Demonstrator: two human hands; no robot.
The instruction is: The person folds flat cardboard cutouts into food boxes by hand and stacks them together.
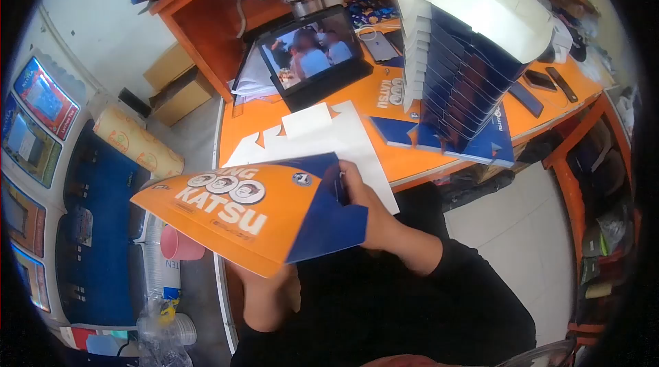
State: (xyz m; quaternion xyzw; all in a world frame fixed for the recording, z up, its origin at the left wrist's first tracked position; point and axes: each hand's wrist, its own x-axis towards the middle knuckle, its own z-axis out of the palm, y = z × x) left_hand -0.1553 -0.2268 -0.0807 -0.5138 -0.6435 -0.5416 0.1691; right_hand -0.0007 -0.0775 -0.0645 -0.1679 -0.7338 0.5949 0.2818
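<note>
In front of me is a printed cardboard food box [226, 206], orange with a blue end panel and the word KATSU, tilted and partly folded. My right hand [367, 206] grips it at the blue end, fingers curled over the edge by a notch. Below the box's lower edge, my left hand [271, 291] shows only around the wrist; its fingers are hidden behind the cardboard. Beyond the box lie white-side-up cardboard blanks [343, 137] on the orange table [274, 110].
A tall stack of nested blue boxes [460, 82] stands at the table's right, on flat printed blanks [491, 144]. A tablet [312, 51] playing video leans at the back. Phones [542, 79] lie far right. Left are a pink cup [182, 243] and stacked plastic lids [154, 267].
</note>
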